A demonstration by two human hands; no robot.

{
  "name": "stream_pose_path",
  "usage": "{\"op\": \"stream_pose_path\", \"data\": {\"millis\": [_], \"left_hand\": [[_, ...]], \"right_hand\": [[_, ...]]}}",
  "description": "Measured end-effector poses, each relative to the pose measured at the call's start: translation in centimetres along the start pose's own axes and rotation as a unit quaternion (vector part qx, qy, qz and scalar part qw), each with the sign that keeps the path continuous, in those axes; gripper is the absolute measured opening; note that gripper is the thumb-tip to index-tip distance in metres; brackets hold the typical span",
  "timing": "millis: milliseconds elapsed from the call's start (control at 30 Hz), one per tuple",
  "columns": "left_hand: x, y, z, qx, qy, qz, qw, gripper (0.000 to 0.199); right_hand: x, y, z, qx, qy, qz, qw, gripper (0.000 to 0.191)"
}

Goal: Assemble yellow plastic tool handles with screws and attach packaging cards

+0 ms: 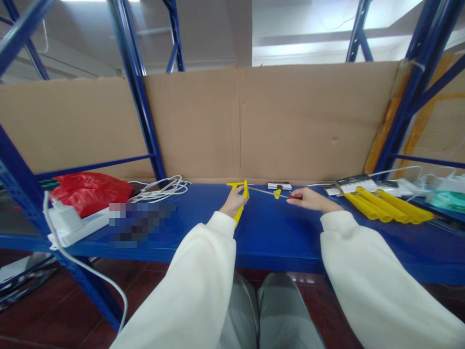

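A: Which containers are around you, and what is in them?

B: At ten o'clock from you lies a red plastic bag (92, 194); its content is hidden. At two o'clock there is a green-and-white pack (448, 199), and inside it one also cannot see.

A: And how do you hold your hands?

B: Both your arms reach forward over the blue shelf (276, 237). Your left hand (232, 201), at twelve o'clock, has the fingers closed around the yellow angled piece (246, 191). Your right hand (307, 199), slightly toward one o'clock, pinches the red-handled metal rod (271, 192), which points to nine o'clock. Its tip is near the yellow angled piece; whether they touch, I cannot tell.

A: What lies beyond your right hand?

B: Yellow tubes (390, 209), between one and two o'clock, beside a black-and-white card (358, 184).
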State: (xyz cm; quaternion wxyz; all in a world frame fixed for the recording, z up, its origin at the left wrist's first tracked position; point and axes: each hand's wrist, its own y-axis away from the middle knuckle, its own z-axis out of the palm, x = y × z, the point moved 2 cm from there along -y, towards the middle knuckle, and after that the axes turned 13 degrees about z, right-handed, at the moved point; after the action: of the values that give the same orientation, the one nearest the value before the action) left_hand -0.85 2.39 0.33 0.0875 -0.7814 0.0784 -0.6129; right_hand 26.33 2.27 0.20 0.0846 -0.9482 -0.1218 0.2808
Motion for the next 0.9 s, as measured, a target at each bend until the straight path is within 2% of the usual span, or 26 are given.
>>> {"op": "stream_pose_path", "data": {"millis": [167, 267, 467, 700, 900], "left_hand": [[0.1, 0.1, 0.0, 0.001, 0.006, 0.005, 1.0, 0.075], [-0.1, 0.0, 0.0, 0.003, 0.006, 0.006, 1.0, 0.075], [-0.3, -0.1, -0.1, 0.008, 0.012, 0.007, 1.0, 0.074], [-0.2, -0.1, -0.1, 0.008, 0.013, 0.009, 1.0, 0.073], [-0.5, -0.3, -0.1, 0.005, 0.024, 0.009, 1.0, 0.071]], "right_hand": [[0.1, -0.1, -0.1, 0.088, 0.043, 0.013, 0.995, 0.026], [-0.2, 0.2, -0.6, 0.11, 0.083, 0.018, 0.99, 0.02], [-0.6, 0.4, -0.5, 0.07, 0.082, 0.007, 0.994, 0.026], [-1.0, 0.7, -0.6, 0.131, 0.123, 0.021, 0.984, 0.017], [-1.3, 0.8, -0.6, 0.063, 0.091, 0.017, 0.994, 0.031]]}}
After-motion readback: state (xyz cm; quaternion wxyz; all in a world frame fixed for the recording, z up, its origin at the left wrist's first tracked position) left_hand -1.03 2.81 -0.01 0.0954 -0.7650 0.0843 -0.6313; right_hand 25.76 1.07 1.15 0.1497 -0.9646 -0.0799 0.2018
